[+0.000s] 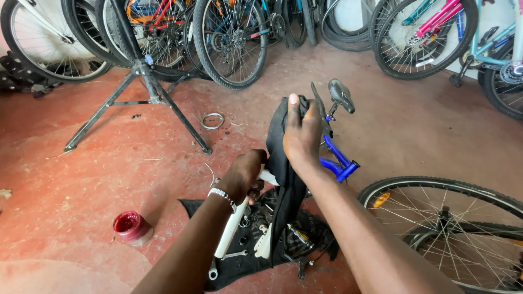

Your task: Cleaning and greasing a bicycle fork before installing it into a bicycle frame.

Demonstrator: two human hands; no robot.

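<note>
Your right hand (303, 133) is raised at centre frame, fingers curled shut around the upper end of a black cloth (284, 179); the cloth hangs straight down from that grip toward the floor. Your left hand (243, 173) sits lower and just left of the cloth, fingers closed around the top of a white bicycle frame tube (231, 228); a beaded bracelet (222, 197) shows on that wrist. The tube slants down onto a dark mat (229, 269) strewn with small metal parts. Behind your right hand, a blue bike frame (338, 160) with black saddle (341, 93). Red tin (131, 225) stands on the floor, left; spoked wheel (452, 228) lies to the right; repair stand (143, 87) stands at upper left, metal ring (212, 120) lying beside it.
</note>
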